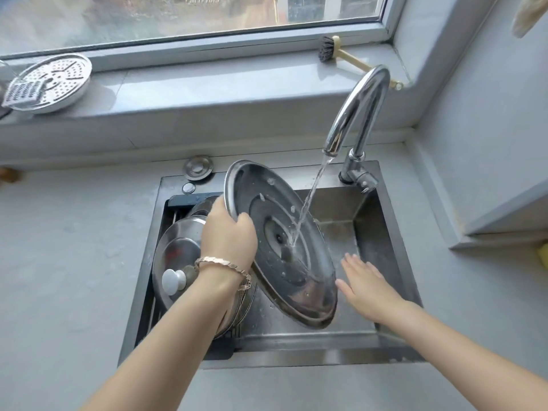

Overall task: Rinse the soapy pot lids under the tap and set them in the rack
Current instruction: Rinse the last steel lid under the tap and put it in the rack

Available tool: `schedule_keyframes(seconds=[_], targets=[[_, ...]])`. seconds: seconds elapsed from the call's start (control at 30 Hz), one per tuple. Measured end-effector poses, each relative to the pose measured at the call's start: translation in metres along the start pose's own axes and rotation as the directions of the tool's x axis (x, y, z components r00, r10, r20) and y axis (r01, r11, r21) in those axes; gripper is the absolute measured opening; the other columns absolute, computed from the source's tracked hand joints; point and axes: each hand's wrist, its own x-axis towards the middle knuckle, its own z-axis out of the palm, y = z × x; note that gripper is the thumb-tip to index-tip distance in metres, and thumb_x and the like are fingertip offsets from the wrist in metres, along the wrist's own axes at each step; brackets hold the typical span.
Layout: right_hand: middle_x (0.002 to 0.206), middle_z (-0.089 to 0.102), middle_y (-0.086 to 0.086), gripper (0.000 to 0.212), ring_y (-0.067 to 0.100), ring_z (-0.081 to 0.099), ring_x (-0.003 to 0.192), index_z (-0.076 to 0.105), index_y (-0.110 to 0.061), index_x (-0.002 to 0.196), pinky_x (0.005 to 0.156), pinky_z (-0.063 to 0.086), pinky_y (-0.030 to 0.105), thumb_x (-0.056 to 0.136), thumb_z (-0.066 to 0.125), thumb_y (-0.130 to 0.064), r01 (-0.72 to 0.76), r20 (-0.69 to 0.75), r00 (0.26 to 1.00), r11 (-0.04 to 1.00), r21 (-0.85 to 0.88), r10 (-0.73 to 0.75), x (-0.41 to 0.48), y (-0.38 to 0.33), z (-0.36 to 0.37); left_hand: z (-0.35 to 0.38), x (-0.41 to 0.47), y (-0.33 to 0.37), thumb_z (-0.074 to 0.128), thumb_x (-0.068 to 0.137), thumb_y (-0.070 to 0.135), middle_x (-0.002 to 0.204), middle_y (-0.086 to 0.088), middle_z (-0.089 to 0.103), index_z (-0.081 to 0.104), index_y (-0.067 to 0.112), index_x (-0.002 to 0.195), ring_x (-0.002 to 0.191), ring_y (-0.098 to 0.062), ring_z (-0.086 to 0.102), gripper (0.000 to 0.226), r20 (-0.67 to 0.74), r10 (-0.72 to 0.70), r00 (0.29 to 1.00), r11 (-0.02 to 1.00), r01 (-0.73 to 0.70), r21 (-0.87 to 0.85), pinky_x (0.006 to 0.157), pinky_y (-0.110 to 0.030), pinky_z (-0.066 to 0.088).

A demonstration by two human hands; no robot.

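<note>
A large steel pot lid point(284, 274) is tilted over the sink point(394, 238), its underside facing me. Water from the chrome tap point(355, 114) runs onto its middle. My left hand point(228, 238) grips the lid's upper left rim. My right hand point(364, 283) hovers with straight fingers just right of the lid's lower edge, apart from it. Left of my wrist, a second steel lid with a white knob point(175, 256) leans in the dark rack point(184, 203) at the sink's left side, on top of other steel ware.
A perforated steamer plate point(56, 81) with a small grater lies on the window sill at the left. A dish brush point(338, 51) lies on the sill behind the tap. Grey counter surrounds the sink; a cabinet corner point(489, 226) juts in at the right.
</note>
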Motion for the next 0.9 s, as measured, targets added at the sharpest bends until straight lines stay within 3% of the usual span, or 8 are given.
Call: schedule_keyframes(seconds=[0.1,0.23,0.33,0.43,0.53,0.67,0.83,0.9], targets=[[0.158,0.002,0.008,0.059,0.016,0.000,0.145,0.010,-0.007,0.148,0.116,0.002,0.030,0.100,0.024,-0.038,-0.117,0.024,0.993,0.936,0.333,0.115,0.000,-0.014,0.003,0.000,-0.002,0.008,0.038,0.082,-0.001,0.068,-0.002,0.050,0.052,0.009,0.109,0.057,-0.020,0.041,0.031,0.038,0.059,0.998,0.998,-0.060,0.029,0.058,-0.029,0.036],[0.156,-0.013,0.014,0.070,0.023,-0.014,0.144,0.003,-0.010,0.149,0.116,-0.004,0.038,0.096,0.024,-0.050,-0.185,0.011,0.977,0.820,0.541,0.213,0.017,-0.052,0.004,0.001,-0.011,0.006,0.040,0.079,-0.006,0.068,-0.001,0.049,0.051,0.008,0.090,0.060,-0.019,0.042,0.021,0.034,0.029,0.999,0.999,-0.028,-0.035,0.054,-0.030,0.036],[0.155,-0.012,0.018,0.073,0.026,-0.012,0.144,0.003,-0.006,0.148,0.116,-0.006,0.039,0.096,0.025,-0.051,-0.226,-0.163,0.918,0.813,0.536,0.362,0.044,-0.063,-0.013,0.002,-0.021,0.000,0.043,0.078,-0.009,0.072,-0.007,0.055,0.053,0.010,0.087,0.064,-0.021,0.046,0.023,0.070,0.038,0.997,0.993,-0.030,-0.110,0.059,-0.035,0.044],[0.157,-0.011,0.010,0.067,0.018,-0.012,0.144,0.001,-0.008,0.148,0.116,-0.008,0.036,0.098,0.024,-0.045,0.000,-0.357,0.909,0.856,0.516,0.215,0.063,-0.078,-0.035,0.006,-0.029,-0.007,0.046,0.074,-0.009,0.071,-0.005,0.056,0.055,0.018,0.079,0.066,-0.018,0.048,0.030,0.108,0.032,0.994,0.980,-0.009,-0.201,0.060,-0.029,0.047],[0.154,-0.010,-0.005,0.072,0.003,-0.013,0.139,0.002,-0.015,0.148,0.115,-0.010,0.027,0.088,0.018,-0.050,0.360,-0.489,0.861,0.844,0.397,-0.138,0.054,-0.109,-0.043,0.009,-0.027,-0.013,0.046,0.061,0.002,0.077,-0.008,0.062,0.060,0.020,0.079,0.071,-0.020,0.053,0.029,0.137,-0.014,0.990,0.955,0.054,-0.292,0.071,-0.046,0.052],[0.147,-0.010,-0.014,0.068,-0.003,-0.012,0.137,-0.004,-0.022,0.141,0.114,-0.011,0.018,0.083,0.018,-0.048,0.648,-0.456,0.724,0.737,0.193,-0.518,0.034,-0.111,-0.033,0.004,-0.020,-0.017,0.047,0.054,0.003,0.080,-0.002,0.066,0.061,0.022,0.079,0.080,-0.020,0.060,0.034,0.144,-0.060,0.988,0.927,0.109,-0.360,0.078,-0.038,0.050],[0.155,-0.010,-0.004,0.074,0.010,-0.013,0.143,-0.002,-0.015,0.148,0.115,-0.011,0.029,0.084,0.013,-0.050,0.301,-0.505,0.853,0.912,0.278,-0.127,0.056,-0.085,-0.049,0.003,-0.026,-0.015,0.047,0.061,-0.003,0.073,-0.009,0.060,0.060,0.010,0.081,0.070,-0.020,0.052,0.027,0.239,-0.015,0.971,0.928,0.102,-0.359,0.065,-0.035,0.046],[0.153,-0.010,-0.005,0.074,0.004,-0.013,0.140,-0.004,-0.015,0.146,0.114,-0.013,0.024,0.082,0.012,-0.049,0.454,-0.497,0.816,0.858,0.238,-0.294,0.046,-0.099,-0.045,0.005,-0.025,-0.014,0.045,0.056,0.000,0.075,-0.007,0.063,0.061,0.016,0.081,0.071,-0.019,0.055,0.034,0.235,-0.012,0.972,0.926,0.100,-0.365,0.066,-0.036,0.048]])
